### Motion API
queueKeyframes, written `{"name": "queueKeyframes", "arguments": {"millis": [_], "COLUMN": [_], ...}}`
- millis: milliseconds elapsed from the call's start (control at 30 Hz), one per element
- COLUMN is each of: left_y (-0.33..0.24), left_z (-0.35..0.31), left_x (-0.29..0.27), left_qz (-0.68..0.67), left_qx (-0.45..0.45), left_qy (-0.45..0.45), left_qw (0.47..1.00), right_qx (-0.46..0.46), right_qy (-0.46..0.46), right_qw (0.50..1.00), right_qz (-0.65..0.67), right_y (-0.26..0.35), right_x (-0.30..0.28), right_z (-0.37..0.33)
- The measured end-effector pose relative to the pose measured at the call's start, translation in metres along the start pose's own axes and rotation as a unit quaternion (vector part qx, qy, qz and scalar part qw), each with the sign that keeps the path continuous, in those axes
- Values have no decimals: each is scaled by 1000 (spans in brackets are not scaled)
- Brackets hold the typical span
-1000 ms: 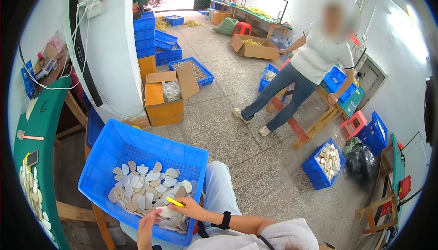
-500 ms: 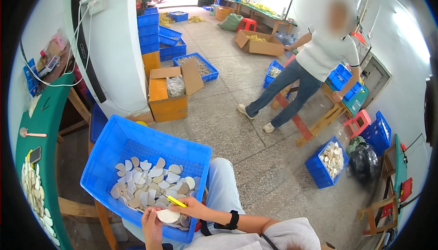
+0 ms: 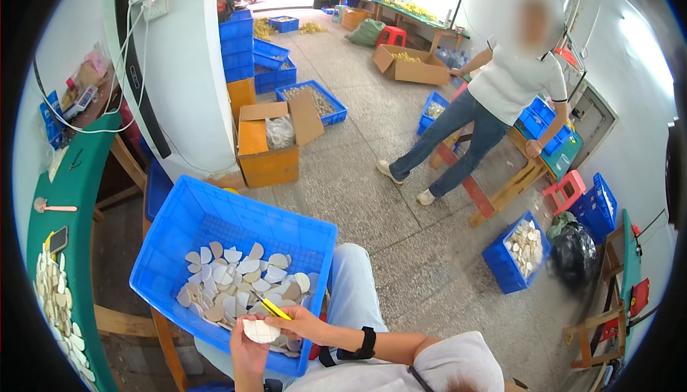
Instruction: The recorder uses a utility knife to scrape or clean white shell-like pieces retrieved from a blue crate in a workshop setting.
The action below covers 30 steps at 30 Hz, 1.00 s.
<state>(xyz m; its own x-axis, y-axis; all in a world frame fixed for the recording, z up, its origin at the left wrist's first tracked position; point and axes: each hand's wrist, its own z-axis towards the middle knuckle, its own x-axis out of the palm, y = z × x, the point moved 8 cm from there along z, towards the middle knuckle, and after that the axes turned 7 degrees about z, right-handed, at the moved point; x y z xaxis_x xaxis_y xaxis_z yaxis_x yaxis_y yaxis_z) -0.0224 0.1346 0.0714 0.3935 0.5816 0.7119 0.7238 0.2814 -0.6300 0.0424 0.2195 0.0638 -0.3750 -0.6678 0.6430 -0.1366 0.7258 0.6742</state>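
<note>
Over the near side of a large blue plastic crate (image 3: 236,214), my left hand (image 3: 248,351) pinches a flat white half-round piece (image 3: 260,330) with faint lines on it. My right hand (image 3: 309,324) grips a yellow utility knife (image 3: 275,310), its thin tip pointing up and left, away from the piece. The right fingers also reach the piece's right edge. Many similar white, beige and grey pieces (image 3: 240,277) lie loose in the crate below. Part of the knife is hidden inside my right hand.
At the left, a green table (image 3: 89,156) holds more pale pieces, a phone (image 3: 59,240) and a pink-handled tool (image 3: 56,208). Another person (image 3: 512,91) stands ahead on the right, beside a wooden bench. A blue crate of pieces (image 3: 524,247) and an open carton (image 3: 268,166) stand on the floor.
The white piece has turned slightly in my fingers and shows more of its face. Both hands have shifted a little to the right with it; the whole view has moved slightly.
</note>
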Motion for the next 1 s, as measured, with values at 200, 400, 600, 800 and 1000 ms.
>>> {"name": "queueKeyframes", "arguments": {"millis": [200,400,600,800,1000], "left_y": [0,-5,-33,-37,-33], "left_z": [3,3,-1,-16,-9], "left_x": [12,11,8,-17,4], "left_qz": [-13,109,157,-2,3], "left_qx": [19,95,117,76,40], "left_qy": [-2,-40,-114,-85,-41], "left_qw": [1000,989,974,993,998], "right_qx": [5,-101,-94,-108,-196], "right_qy": [-10,-32,-58,-94,-104], "right_qw": [1000,989,988,978,940], "right_qz": [14,-98,-108,-153,-259], "right_y": [10,32,25,16,48], "right_x": [5,13,4,-10,-4], "right_z": [-3,-1,2,-4,-15]}}
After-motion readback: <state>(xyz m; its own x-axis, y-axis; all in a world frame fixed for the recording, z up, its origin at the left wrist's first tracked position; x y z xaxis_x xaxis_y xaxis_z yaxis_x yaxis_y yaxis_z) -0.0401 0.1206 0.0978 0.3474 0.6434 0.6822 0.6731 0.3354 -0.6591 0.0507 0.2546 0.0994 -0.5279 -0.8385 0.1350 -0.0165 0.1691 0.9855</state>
